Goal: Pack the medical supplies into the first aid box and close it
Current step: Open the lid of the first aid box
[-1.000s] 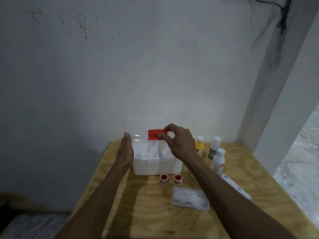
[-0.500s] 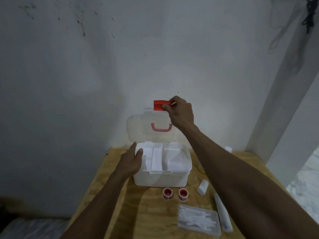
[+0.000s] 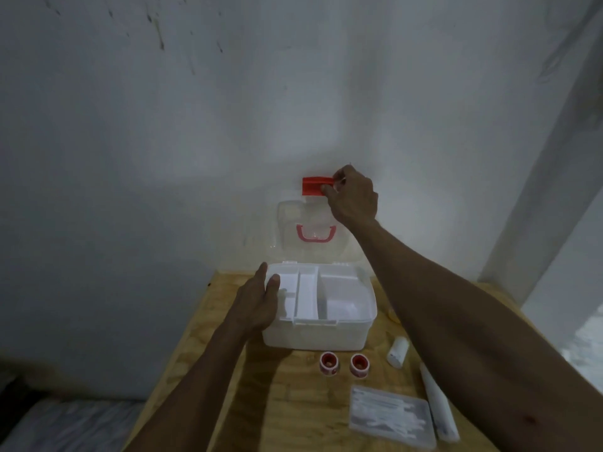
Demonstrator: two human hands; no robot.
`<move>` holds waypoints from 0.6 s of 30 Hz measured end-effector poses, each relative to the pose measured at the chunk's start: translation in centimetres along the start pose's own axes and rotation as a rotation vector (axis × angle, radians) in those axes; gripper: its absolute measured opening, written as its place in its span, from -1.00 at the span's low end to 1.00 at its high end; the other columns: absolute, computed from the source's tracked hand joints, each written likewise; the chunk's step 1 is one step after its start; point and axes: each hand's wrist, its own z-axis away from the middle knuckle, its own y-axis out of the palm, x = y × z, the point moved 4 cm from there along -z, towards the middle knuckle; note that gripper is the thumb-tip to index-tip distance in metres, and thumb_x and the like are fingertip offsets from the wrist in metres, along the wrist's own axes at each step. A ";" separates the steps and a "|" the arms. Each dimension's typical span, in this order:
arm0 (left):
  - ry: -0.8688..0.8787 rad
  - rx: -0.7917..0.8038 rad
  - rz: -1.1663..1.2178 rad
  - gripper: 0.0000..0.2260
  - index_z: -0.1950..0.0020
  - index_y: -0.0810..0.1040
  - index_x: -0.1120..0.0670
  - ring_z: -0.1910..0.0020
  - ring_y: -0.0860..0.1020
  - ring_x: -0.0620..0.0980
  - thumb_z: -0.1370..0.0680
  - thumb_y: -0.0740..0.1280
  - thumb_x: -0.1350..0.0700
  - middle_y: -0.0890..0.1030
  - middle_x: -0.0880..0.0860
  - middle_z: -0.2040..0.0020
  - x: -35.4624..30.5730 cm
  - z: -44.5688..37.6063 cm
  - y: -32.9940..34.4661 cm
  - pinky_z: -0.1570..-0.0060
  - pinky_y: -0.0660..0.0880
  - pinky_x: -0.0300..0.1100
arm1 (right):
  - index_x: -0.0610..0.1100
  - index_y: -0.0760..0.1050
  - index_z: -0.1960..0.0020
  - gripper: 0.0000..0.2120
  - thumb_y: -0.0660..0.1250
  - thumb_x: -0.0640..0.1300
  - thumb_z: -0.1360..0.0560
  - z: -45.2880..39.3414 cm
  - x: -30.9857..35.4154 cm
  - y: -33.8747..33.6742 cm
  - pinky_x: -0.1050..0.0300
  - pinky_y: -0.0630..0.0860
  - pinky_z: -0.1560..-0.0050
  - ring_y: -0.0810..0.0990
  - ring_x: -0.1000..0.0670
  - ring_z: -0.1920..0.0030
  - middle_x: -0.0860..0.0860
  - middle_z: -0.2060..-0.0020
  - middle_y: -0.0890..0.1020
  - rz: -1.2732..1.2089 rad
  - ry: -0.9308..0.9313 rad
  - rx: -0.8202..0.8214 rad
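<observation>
The white first aid box [image 3: 313,336] stands open at the back of the wooden table [image 3: 270,406], a white divided tray inside. Its clear lid [image 3: 293,233] with a red handle stands upright against the wall. My right hand [image 3: 352,197] pinches the red latch [image 3: 315,185] at the lid's top edge. My left hand [image 3: 257,303] rests flat against the box's left rim. In front of the box lie two red tape rolls [image 3: 344,364], a clear packet of swabs [image 3: 391,415], a white tube [image 3: 437,402] and a small white bottle [image 3: 398,351] lying on its side.
A white wall rises right behind the table. A pillar [image 3: 554,177] stands at the right. A yellow item [image 3: 393,316] peeks out beside the box under my right forearm. The floor drops away on both sides of the table.
The lid has swung from nearly shut to fully upright, my right hand lifting it by the red latch. My left hand has settled on the box's left rim. A white bottle now lies on its side.
</observation>
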 end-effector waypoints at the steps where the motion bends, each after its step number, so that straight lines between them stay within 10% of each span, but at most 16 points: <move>1: 0.004 -0.004 0.004 -0.48 -0.58 0.07 0.07 -0.45 0.35 0.16 -0.66 0.03 -0.08 0.28 0.12 -0.54 0.0 0.0 0.0 -0.37 0.35 0.06 | -0.06 0.52 -0.13 -0.70 0.43 0.03 -0.47 0.0 -0.1 0.0 -0.13 0.53 -0.13 0.59 -0.13 -0.10 -0.04 -0.03 0.66 -0.012 0.002 0.010; 18: -0.010 -0.012 -0.024 -0.49 -0.58 0.08 0.07 -0.45 0.34 0.18 -0.66 0.02 -0.09 0.26 0.13 -0.54 -0.5 0.3 -0.1 -0.36 0.35 0.10 | -0.14 0.50 -0.32 -0.60 0.43 -0.15 -0.51 0.0 -1.2 -1.2 0.00 0.55 -0.23 0.60 -0.09 -0.20 -0.10 -0.23 0.61 -0.019 -0.048 0.081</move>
